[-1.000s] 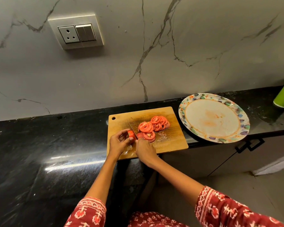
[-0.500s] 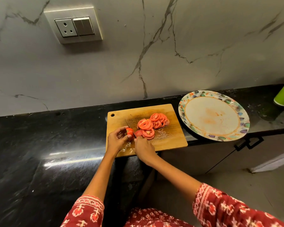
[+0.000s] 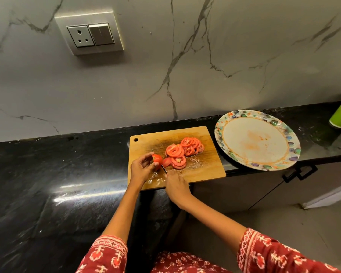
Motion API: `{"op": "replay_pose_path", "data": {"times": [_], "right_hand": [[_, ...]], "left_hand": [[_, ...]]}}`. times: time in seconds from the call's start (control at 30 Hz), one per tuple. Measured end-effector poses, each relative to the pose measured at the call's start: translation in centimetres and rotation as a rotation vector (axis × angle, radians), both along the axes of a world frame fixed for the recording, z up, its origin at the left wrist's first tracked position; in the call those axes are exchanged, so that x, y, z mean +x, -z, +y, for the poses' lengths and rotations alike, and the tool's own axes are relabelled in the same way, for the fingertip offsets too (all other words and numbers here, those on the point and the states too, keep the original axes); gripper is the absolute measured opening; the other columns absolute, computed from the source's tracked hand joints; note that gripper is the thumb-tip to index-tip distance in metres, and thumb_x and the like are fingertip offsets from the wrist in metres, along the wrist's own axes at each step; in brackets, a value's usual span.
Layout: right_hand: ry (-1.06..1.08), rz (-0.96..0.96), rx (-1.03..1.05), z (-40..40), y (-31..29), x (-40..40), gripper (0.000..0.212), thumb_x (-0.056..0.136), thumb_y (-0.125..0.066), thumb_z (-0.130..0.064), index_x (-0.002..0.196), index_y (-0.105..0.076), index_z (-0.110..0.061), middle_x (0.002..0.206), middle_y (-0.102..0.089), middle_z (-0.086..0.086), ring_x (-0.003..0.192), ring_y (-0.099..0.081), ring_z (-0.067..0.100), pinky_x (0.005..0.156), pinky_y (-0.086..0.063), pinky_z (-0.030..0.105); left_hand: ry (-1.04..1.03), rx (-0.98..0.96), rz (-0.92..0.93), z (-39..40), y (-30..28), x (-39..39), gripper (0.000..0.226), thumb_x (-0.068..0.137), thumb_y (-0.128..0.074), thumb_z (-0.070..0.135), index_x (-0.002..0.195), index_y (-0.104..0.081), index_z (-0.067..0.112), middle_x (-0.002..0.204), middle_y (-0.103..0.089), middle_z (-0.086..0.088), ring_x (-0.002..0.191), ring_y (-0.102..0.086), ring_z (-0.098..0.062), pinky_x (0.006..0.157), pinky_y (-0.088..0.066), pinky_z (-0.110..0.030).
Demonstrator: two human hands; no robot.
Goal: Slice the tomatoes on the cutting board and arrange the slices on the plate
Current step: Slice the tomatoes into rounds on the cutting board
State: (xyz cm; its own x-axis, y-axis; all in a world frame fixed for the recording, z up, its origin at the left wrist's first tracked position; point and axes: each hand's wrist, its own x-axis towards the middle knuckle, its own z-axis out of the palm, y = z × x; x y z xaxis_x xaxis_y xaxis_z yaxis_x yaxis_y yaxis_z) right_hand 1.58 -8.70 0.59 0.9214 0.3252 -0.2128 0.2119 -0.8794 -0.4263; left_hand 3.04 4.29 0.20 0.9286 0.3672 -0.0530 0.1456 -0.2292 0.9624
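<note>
Pinching the tomato end piece (image 3: 157, 159) on the cutting board (image 3: 203, 170) with left hand (image 3: 141, 170) fingers (image 3: 155, 164) clamped on it; soft, wet, slippery, so holding by the skin. Gripping the knife (image 3: 164, 169) just beside, right hand (image 3: 176, 187) curled round its handle. Lying beyond the blade, slices (image 3: 182, 152); plate (image 3: 257, 168) well apart on the bench (image 3: 47, 174).

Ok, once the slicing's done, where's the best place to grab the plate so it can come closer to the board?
Probably the plate by its patterned rim on the near right, where it hangs past the counter edge. Fingers can slip under there, thumb on top, coming from the front.
</note>
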Motion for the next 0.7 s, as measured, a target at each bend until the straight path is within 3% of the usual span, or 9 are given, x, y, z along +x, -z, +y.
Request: {"op": "replay_pose_path", "data": {"times": [0.3,0.47,0.7], "right_hand": [[-0.014,0.035,-0.027,0.0,0.0,-0.5,0.029,0.098,-0.032,-0.005,0.122,-0.047,0.002,0.123,-0.055,0.017,0.117,-0.052,0.031,0.090,-0.044,0.036],[-0.034,0.005,-0.062,-2.5,1.4,-2.7,0.027,0.101,-0.030,-0.009,0.123,-0.045,-0.001,0.113,-0.061,0.015,0.104,-0.061,0.031,0.080,-0.049,0.039],[0.016,0.009,-0.034,-2.3,0.8,-2.0,0.028,0.101,-0.029,-0.009,0.120,-0.047,-0.001,0.116,-0.059,0.014,0.105,-0.060,0.031,0.080,-0.047,0.037]], "left_hand": [[-0.005,0.040,-0.001,-0.2,-0.2,-0.1,0.041,0.076,-0.067,-0.005,0.116,-0.058,-0.001,0.118,-0.059,-0.014,0.104,-0.056,-0.016,0.089,-0.044,-0.022],[-0.042,-0.009,0.005,0.1,-0.2,-0.3,0.040,0.078,-0.066,-0.003,0.117,-0.057,0.001,0.120,-0.059,-0.017,0.111,-0.057,-0.026,0.091,-0.045,-0.027],[-0.011,-0.005,0.010,-0.3,-0.5,-0.7,0.040,0.077,-0.066,-0.005,0.116,-0.057,0.001,0.118,-0.059,-0.015,0.106,-0.056,-0.018,0.091,-0.045,-0.027]]}}
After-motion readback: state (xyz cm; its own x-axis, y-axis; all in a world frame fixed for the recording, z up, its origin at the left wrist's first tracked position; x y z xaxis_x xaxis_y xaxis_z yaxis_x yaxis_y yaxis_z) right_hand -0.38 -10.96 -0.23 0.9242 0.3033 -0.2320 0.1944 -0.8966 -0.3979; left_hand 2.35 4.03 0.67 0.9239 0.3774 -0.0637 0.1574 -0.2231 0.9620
